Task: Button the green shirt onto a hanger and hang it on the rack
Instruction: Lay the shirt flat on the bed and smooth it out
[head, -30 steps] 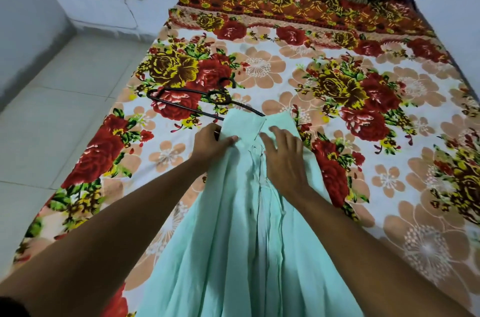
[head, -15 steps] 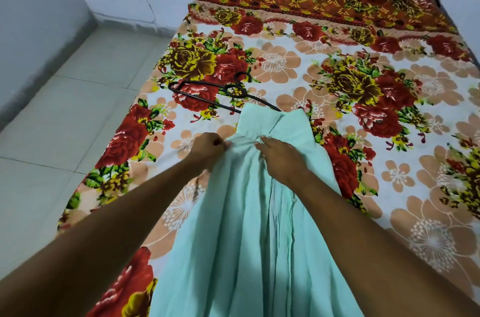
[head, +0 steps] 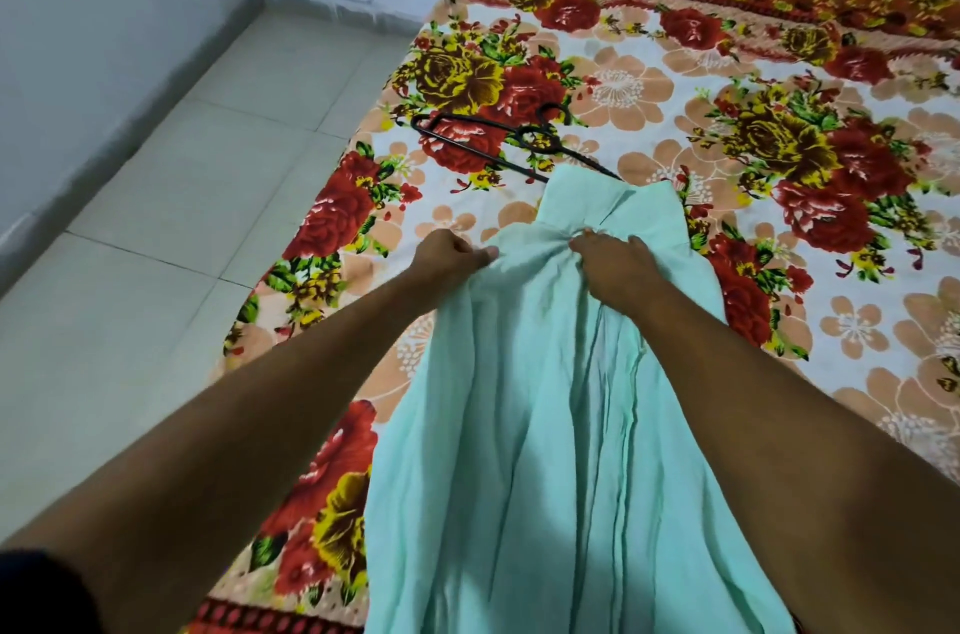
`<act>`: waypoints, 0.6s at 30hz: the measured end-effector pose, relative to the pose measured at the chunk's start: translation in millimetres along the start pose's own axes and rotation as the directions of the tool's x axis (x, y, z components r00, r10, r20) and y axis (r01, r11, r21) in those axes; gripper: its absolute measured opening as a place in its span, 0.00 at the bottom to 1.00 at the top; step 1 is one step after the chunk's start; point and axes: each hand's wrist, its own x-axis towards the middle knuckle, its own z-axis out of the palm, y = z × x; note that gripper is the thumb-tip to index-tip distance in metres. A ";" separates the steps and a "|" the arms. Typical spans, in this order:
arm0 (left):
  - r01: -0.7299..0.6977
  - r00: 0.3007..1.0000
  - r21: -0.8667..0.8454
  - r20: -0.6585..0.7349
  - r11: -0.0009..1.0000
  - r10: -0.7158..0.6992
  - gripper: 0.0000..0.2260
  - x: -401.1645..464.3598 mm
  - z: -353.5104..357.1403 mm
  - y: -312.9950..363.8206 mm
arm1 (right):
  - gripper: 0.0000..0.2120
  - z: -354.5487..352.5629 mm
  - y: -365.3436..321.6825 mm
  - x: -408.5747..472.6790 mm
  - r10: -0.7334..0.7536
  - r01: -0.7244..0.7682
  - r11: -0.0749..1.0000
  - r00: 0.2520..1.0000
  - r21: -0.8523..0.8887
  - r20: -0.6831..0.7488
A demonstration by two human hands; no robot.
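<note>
Where pale floor tiles [head: 171,196] fill the left of frame, a floral bedsheet [head: 649,77] fills the right. The green shirt [head: 545,399] runs lengthwise from bottom centre up to mid-frame, collar end toward the black hanger [head: 498,139] (which lies just beyond, partly under it). Left hand [head: 449,253] and right hand [head: 615,264], slightly apart, each pinch bunched cloth.

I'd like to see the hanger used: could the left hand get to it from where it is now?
Probably yes. The black hanger lies uncovered on the bedspread just beyond the left hand, nothing between them, but that hand grips the green shirt.
</note>
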 end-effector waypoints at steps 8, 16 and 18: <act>-0.013 0.993 -0.080 -0.115 0.997 0.004 0.08 -37.4 -47.1 -80.5 | 0.22 6.9 -52.6 -13.5 0.085 -0.115 0.986 0.970 -0.122 -0.229; -0.043 0.997 0.270 -0.051 0.962 0.059 0.13 -96.6 -32.7 -106.7 | 0.28 59.8 -178.3 -112.8 -0.249 0.274 0.959 0.933 0.066 -0.260; -0.042 0.991 0.236 -0.112 0.971 0.071 0.11 -107.5 -34.6 -116.0 | 0.33 66.4 -177.5 -122.0 -0.241 0.253 0.965 0.958 0.062 -0.156</act>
